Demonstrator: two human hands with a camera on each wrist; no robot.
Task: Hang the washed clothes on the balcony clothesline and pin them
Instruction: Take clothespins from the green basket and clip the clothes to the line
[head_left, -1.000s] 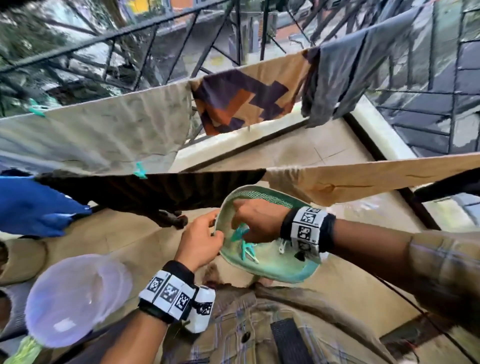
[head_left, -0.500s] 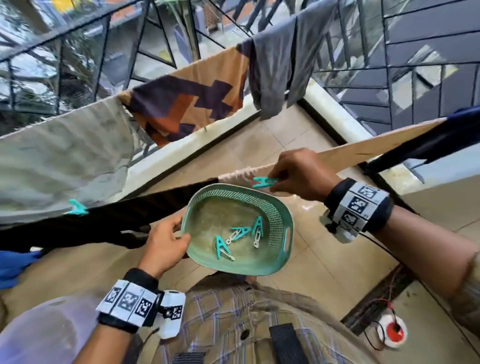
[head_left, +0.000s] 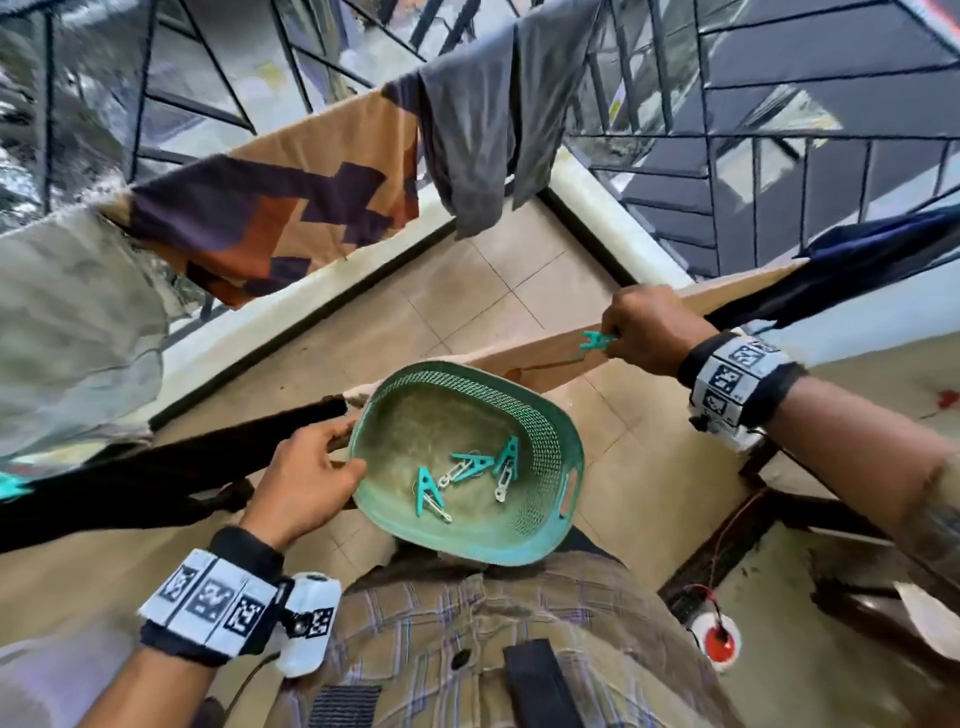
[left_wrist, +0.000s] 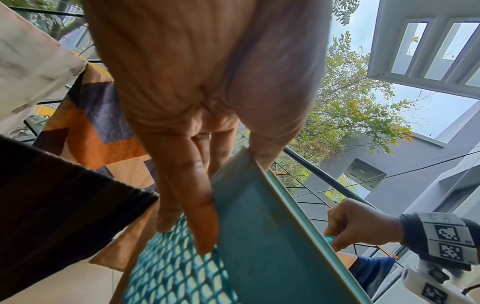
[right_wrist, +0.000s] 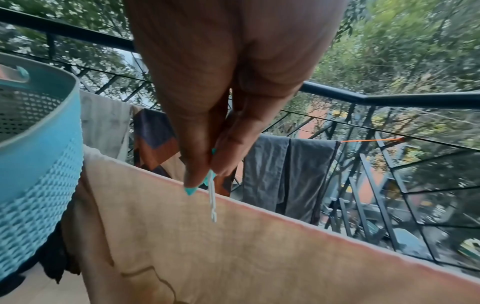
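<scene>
Clothes mostly hung; right hand (head_left: 649, 330) pinches a peg (head_left: 596, 341) over the tan cloth (head_left: 545, 358) at two o'clock, left hand (head_left: 306, 480) grips the basket (head_left: 550, 441), three pegs (head_left: 467, 475) left

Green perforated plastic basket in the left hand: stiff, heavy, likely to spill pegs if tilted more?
The green perforated plastic basket probably stays stiff: the left hand grips only one rim, with no visible sag. Likely light, since it holds just three teal clothes pegs. It is already tilted, and the pegs lie loose on a smooth floor, so they may slide toward the low side.
</scene>
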